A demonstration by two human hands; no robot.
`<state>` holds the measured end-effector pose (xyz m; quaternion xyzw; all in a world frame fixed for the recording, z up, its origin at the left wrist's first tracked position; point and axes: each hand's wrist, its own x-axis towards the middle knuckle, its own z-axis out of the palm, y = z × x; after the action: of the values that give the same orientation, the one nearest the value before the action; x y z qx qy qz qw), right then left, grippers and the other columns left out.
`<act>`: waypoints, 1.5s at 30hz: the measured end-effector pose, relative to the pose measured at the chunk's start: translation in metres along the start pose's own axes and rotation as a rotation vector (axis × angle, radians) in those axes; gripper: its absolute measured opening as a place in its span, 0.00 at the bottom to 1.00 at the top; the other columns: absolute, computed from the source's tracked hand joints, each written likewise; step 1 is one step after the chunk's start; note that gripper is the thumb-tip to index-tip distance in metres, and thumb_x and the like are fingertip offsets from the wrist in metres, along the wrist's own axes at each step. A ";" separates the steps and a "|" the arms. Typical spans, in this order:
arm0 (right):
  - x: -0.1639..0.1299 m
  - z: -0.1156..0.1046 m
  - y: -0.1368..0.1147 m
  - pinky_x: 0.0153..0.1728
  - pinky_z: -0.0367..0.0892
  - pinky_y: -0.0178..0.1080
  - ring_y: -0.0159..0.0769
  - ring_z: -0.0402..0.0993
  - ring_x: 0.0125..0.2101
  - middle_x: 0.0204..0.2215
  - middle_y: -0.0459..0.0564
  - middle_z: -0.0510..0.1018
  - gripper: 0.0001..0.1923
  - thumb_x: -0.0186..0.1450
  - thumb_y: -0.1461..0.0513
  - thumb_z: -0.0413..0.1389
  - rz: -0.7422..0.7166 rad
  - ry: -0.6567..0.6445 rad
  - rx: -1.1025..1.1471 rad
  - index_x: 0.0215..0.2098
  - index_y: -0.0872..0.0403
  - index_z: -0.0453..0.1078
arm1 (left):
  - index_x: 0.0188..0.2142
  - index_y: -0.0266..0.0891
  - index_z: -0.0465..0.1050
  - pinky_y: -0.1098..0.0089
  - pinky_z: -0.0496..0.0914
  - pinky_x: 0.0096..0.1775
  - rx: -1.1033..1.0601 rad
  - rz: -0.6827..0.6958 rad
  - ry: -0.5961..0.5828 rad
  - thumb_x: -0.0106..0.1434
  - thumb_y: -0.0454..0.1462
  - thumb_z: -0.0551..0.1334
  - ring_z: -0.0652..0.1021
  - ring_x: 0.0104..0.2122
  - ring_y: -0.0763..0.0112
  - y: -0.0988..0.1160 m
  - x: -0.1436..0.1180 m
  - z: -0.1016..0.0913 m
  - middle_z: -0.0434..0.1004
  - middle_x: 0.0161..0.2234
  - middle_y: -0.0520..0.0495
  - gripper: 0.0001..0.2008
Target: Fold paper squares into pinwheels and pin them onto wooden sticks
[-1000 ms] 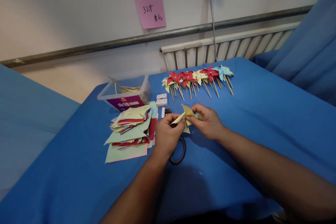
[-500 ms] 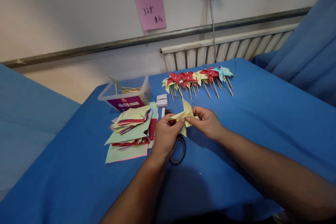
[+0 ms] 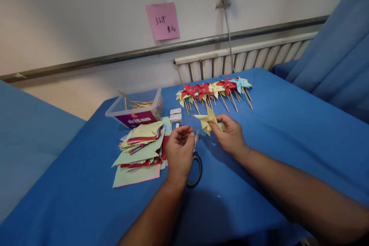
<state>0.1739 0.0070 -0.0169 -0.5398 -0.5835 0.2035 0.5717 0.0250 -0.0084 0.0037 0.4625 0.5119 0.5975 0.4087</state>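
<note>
A pale yellow paper pinwheel [image 3: 206,122], its corners folded in to the middle, is pinched between the thumb and fingers of my right hand [image 3: 230,134]. It is held up above the table, and no stick shows on it. To its left is my left hand [image 3: 181,150], apart from the pinwheel, fingers loosely curled with a gap to the thumb and nothing visible in them. Scissors [image 3: 196,161] with black handles lie beside my left hand, partly hidden by it. Left of that hand is a pile of coloured paper pieces [image 3: 141,153].
Finished pinwheels on sticks [image 3: 215,90] lie in a row at the back of the blue-covered table [image 3: 273,130]. A clear plastic box [image 3: 135,113] holds thin wooden sticks. Two small white boxes [image 3: 175,115] stand beside it. Behind are a wall pipe [image 3: 201,41] and a radiator [image 3: 248,55].
My left hand has let go of the yellow pinwheel and drawn back to the left. My right hand keeps hold of it. The view has tilted up slightly.
</note>
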 end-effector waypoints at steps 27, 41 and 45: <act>-0.019 -0.002 -0.033 0.54 0.54 0.53 0.51 0.63 0.56 0.50 0.58 0.74 0.22 0.65 0.58 0.53 -0.628 -0.301 -0.512 0.56 0.57 0.66 | 0.33 0.34 0.76 0.67 0.70 0.41 -0.411 -0.255 -0.090 0.52 0.41 0.70 0.79 0.34 0.67 0.000 -0.004 0.004 0.81 0.33 0.45 0.12; -0.008 0.011 -0.002 0.28 0.66 0.37 0.34 0.71 0.25 0.26 0.47 0.76 0.12 0.58 0.54 0.61 0.217 -0.210 0.287 0.33 0.54 0.70 | 0.37 0.31 0.79 0.68 0.70 0.36 -0.293 -0.376 -0.135 0.49 0.41 0.72 0.78 0.27 0.68 -0.010 -0.001 0.002 0.82 0.30 0.43 0.18; -0.005 0.016 0.001 0.31 0.68 0.38 0.34 0.73 0.26 0.26 0.46 0.78 0.15 0.52 0.54 0.65 0.439 -0.310 0.596 0.32 0.55 0.71 | 0.35 0.31 0.79 0.69 0.70 0.35 -0.292 -0.405 -0.167 0.48 0.40 0.73 0.78 0.27 0.69 -0.010 -0.003 0.004 0.82 0.30 0.43 0.17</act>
<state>0.1589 0.0092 -0.0239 -0.4253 -0.4489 0.5601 0.5513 0.0302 -0.0090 -0.0068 0.3346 0.4667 0.5308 0.6233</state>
